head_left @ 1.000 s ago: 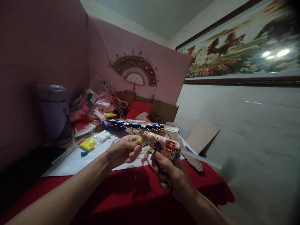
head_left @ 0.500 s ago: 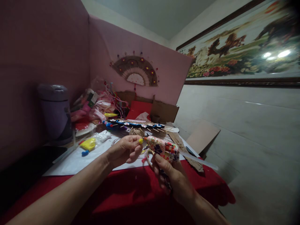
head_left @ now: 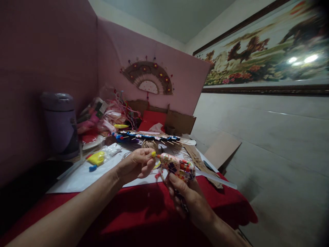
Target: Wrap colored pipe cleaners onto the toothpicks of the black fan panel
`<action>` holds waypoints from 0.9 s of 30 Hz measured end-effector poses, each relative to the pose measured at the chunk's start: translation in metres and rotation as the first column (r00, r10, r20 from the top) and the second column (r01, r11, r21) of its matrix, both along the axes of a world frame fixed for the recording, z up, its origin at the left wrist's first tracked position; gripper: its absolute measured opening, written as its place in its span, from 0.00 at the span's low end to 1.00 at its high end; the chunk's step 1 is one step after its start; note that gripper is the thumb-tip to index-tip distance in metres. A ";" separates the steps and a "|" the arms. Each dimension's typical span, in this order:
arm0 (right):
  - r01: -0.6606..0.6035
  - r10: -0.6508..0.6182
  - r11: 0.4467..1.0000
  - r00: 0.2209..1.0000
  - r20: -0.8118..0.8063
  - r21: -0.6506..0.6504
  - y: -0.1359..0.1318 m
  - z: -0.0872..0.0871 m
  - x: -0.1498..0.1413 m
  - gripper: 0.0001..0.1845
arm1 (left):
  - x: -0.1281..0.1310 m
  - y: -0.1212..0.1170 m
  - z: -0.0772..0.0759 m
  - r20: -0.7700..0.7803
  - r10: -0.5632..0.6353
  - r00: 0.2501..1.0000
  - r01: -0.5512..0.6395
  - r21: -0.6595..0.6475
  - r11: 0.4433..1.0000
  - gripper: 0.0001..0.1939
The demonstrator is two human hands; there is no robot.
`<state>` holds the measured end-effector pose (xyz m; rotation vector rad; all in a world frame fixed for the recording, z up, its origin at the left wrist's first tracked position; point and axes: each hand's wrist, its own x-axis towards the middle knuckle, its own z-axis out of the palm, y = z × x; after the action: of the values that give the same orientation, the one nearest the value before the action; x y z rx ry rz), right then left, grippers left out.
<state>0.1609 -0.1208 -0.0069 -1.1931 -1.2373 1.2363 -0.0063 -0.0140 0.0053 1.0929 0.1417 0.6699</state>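
Left hand (head_left: 140, 163) out over the middle of the counter (head_left: 228, 206), and its grip is pinching a little yellow ball (head_left: 153, 154) between thumb and forefinger, the other fingers curled loosely below. Over on the right, the right hand (head_left: 190, 193) has its grip wrapped around the handle of a flowery glue gun (head_left: 177, 166), barrel pointing left, a clear glue stick (head_left: 218, 179) poking out the back. The orange nozzle (head_left: 158, 156) is right up at the yellow ball, so close that I can't tell whether they touch!

Both hands are up in front of a sheet of white paper (head_left: 77, 180), which lies on the red cloth (head_left: 123, 209). Just beyond the left hand sits a ball of twine (head_left: 149, 145), and behind that, a dark strip (head_left: 154, 136) dotted with white flowers runs left to right. Strips of cardboard (head_left: 200, 161) lie to the right, past the glue gun. On the left of the paper, a yellow lump (head_left: 96, 158) rests by a clear bag (head_left: 112, 150), with a small blue piece (head_left: 93, 168) at its near side.

Far left, a purple bottle (head_left: 60, 127) stands upright; at the far side a red card (head_left: 153, 120) leans up against brown cardboard (head_left: 180, 121), and above it all a decorated fan (head_left: 151, 73) spreads across the pink wall (head_left: 185, 79).
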 end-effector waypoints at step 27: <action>0.002 -0.002 1.000 0.999 -0.051 0.003 0.002 -0.001 -0.002 0.22 | 0.002 -0.004 0.004 -0.037 0.037 0.999 -0.037 0.009 0.999 0.07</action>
<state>0.1590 -0.1192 -0.0079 -1.1540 -1.1992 1.2556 -0.0044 -0.0177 0.0089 1.1136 0.1912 0.6842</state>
